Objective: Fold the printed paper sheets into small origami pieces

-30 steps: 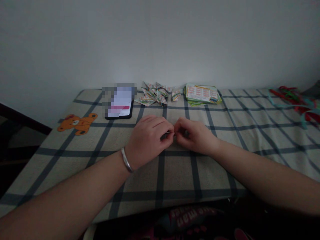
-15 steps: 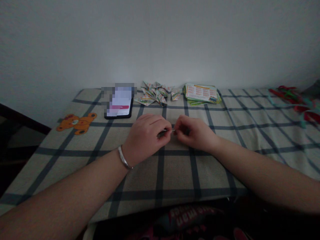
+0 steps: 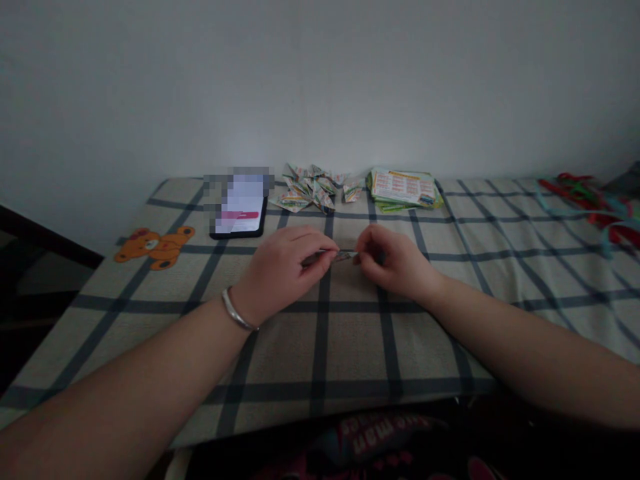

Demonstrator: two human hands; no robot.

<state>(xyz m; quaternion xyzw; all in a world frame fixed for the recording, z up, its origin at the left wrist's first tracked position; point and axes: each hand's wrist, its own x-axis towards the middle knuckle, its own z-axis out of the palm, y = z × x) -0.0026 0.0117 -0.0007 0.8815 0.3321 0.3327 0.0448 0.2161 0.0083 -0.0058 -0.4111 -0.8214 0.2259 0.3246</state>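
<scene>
1. two bare hands are meeting over the checked tablecloth point(image 3: 350, 353): the left hand point(image 3: 287, 267) is pinching one end of a small piece of paper point(image 3: 345, 256) between thumb and fingers, and the right hand point(image 3: 393, 260) is gripping the other end, its fingers curling inward.
2. the paper is spanning the narrow gap between the fingertips, in front of the pile of folded papers point(image 3: 320, 193); its folds are looking too small to make out.
3. for good handling, both pinches should be pressing lightly and evenly, the fingertips lining up its edges; a hard pull would probably be tearing or bending something this thin.
4. the wrists would do well to be staying level and close, leaving the finer work to thumbs and fingertips.
5. the folded papers are showing crisp, pointed corners and printed faces, while the stack of cards point(image 3: 403, 187) beside them is lying flat, green at its edges.
6. the phone point(image 3: 240, 225) is glowing inside a dark rim, the orange bear cutout point(image 3: 163, 250) is lying flat, and a smooth silvery bracelet point(image 3: 237, 312) is circling the left wrist.
</scene>
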